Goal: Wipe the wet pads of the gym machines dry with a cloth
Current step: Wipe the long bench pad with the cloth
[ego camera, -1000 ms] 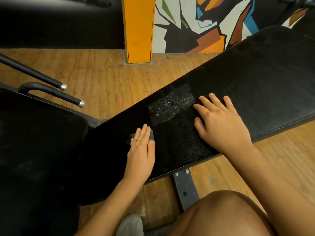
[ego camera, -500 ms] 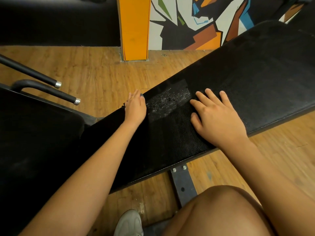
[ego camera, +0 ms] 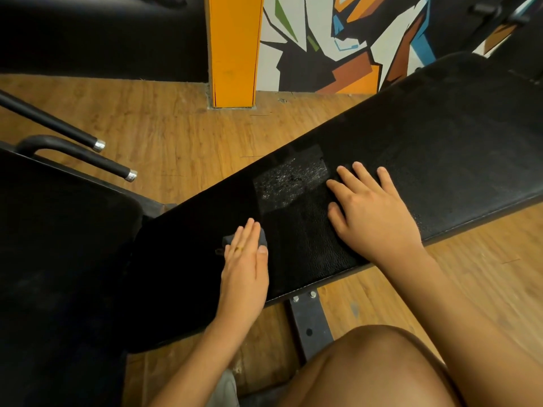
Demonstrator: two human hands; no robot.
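**Risks.** Your left hand presses the cloth flat under straight fingers held close together, with nothing curled round it. On that hold, a quick stroke could let the cloth bunch or slide out, and your bare palm would smear the water. The cloth is small, so one pass would likely miss part of the wet patch. Your right hand lies flat with its fingers spread, the fingertips just beside that patch. If it shifts, it may drag moisture onto dry vinyl.

**Condition.** The bench pad is black grained vinyl, running from lower centre to upper right of the frame. The wet patch is a glistening, roughly rectangular area at centre frame, above and right of the cloth and not under it. The cloth sits lower centre, mostly hidden, with only its dark grey edges showing. There is fine speckling right of your right wrist, and I cannot tell whether it is water.
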